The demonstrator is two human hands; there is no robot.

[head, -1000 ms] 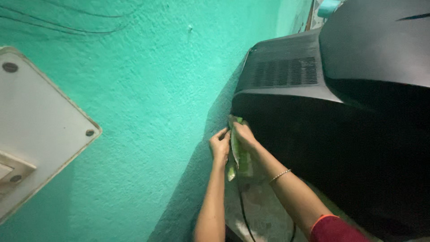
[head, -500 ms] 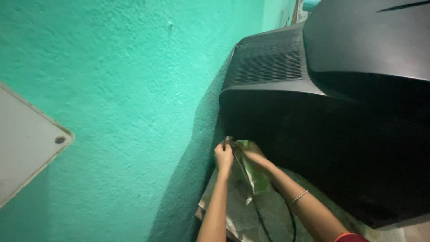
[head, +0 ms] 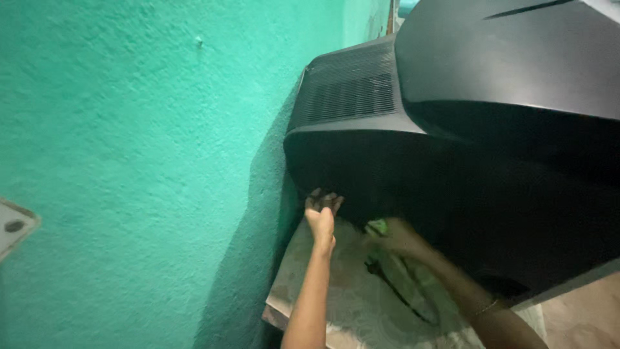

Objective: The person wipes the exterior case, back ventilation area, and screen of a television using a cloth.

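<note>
My left hand [head: 321, 216]: raised under the lower back corner of the black television [head: 452, 129], fingers curled together and touching its casing; whether they grip anything I cannot tell.
My right hand [head: 395, 236]: blurred, tucked beneath the television's underside to the right of my left hand, fingers closed on a green cloth [head: 377, 226].
Green cloth: only a small bright scrap shows, just under the television's dark belly, pressed between my right hand and the casing; a paler green strip seems to trail down along my right forearm, too blurred to be sure.
Television: large, old, deep-backed set in black plastic, filling the upper right of the view, with a grid of vent slots on its rear hump.
Cable [head: 394, 284]: dark cord lying below the television, running along the surface under my right forearm.
Worktop [head: 310, 291]: covered with a pale patterned cloth, directly beneath the television, its near corner left of my left forearm.
Wall [head: 129, 161]: rough turquoise plaster, just left of the television, the set's back close against it.
White plate [head: 14, 226]: corner of a flat panel with a screw, on the wall far left of the television.
Bangle [head: 485, 306]: thin, on my right wrist, below the television's lower edge.
</note>
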